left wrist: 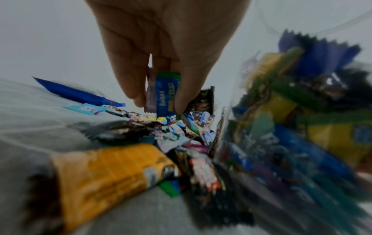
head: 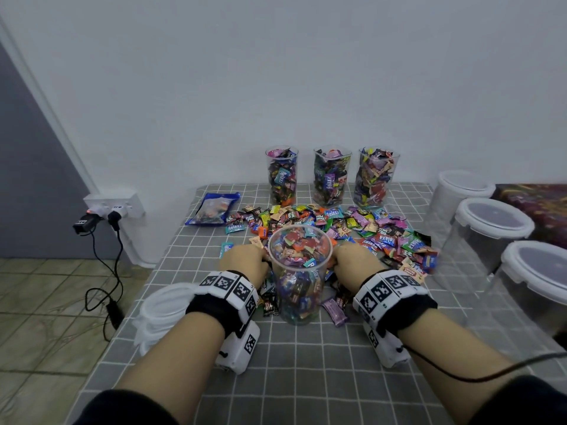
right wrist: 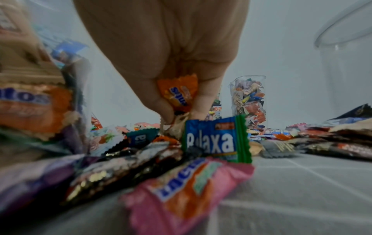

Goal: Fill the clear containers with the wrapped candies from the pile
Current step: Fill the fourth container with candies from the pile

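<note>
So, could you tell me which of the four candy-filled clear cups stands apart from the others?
The near cup, between the left hand and right hand at the pile's front edge; the other three stand in a row by the wall.

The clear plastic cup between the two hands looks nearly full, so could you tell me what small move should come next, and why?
Probably lift both hands and drop their candies into the clear plastic cup. The left hand already pinches a blue wrapped candy, the right hand an orange wrapped candy, and a little room seems left below the rim.
</note>
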Demonstrator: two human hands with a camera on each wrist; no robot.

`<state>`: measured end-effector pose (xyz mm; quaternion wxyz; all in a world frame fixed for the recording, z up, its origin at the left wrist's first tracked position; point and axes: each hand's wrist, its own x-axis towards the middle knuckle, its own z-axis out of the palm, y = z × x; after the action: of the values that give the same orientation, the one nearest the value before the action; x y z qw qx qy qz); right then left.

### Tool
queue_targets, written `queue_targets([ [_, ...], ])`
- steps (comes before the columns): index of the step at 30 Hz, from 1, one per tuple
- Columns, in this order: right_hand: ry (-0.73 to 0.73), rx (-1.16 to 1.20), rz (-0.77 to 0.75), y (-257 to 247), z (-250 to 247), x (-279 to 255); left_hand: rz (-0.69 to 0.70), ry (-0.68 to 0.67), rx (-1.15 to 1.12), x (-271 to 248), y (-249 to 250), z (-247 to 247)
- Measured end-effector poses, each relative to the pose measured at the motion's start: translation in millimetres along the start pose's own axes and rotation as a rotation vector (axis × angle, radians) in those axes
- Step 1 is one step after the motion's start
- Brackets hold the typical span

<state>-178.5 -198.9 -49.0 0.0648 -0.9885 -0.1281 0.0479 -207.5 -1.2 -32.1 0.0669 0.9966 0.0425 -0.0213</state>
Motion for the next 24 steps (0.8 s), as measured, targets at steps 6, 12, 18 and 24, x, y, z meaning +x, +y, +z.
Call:
queue_targets([
  [6,0.143,0.167,0.035,4,-11,-10,0.009,0.104,-0.133,-6,-7,-3],
  [12,0.277,0.296,0.040,11,-21,-23,0.019,0.199,-0.240,-14,-11,-7],
  [18,0.545,0.455,-0.050,-3,-57,-38,-0.022,0.296,-0.339,-18,-16,-22],
  [24,0.648,0.543,-0.243,-36,-86,-53,0.018,0.398,-0.368,-21,-14,-39],
])
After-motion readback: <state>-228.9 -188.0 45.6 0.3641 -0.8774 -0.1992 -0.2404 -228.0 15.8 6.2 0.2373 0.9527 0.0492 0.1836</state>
